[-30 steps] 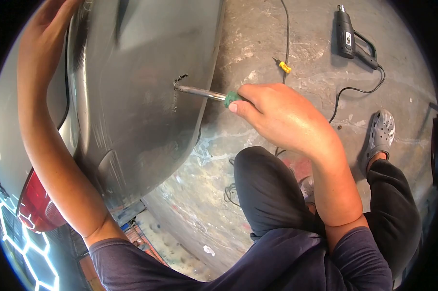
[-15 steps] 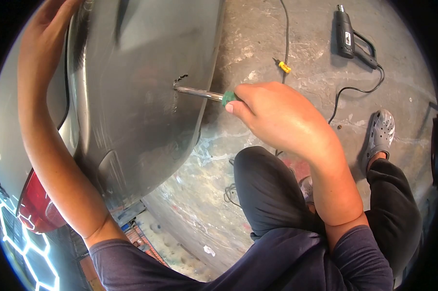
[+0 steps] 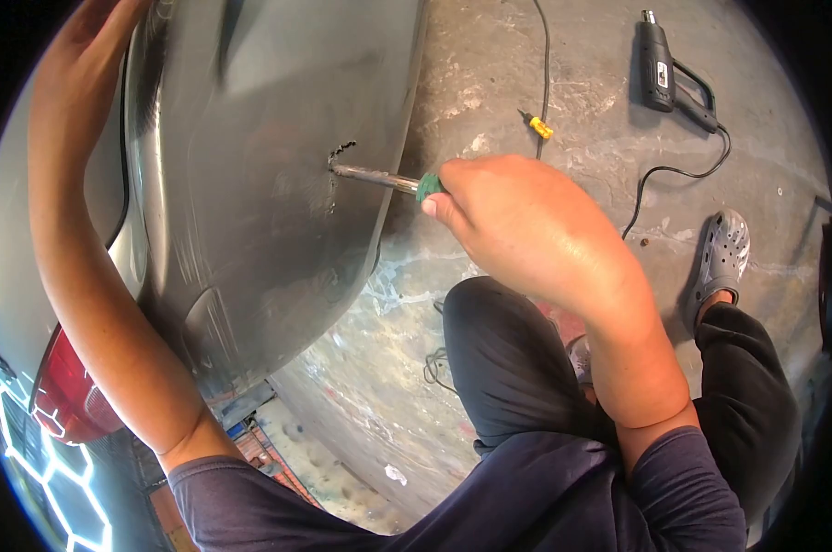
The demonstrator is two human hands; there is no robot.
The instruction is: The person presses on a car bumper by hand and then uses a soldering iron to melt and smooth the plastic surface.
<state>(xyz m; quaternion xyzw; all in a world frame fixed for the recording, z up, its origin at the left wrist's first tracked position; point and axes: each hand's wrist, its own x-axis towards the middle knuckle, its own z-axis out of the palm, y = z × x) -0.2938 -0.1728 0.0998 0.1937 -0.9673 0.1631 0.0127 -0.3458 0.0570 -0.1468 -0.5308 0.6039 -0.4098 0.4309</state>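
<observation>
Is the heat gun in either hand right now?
No, the heat gun lies on the concrete floor; the right hand grips a green-handled tool.

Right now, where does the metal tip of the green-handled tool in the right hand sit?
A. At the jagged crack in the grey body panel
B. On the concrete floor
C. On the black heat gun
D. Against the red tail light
A: the right hand holds the green-handled tool with its shaft reaching the jagged crack in the grey body panel.
</observation>
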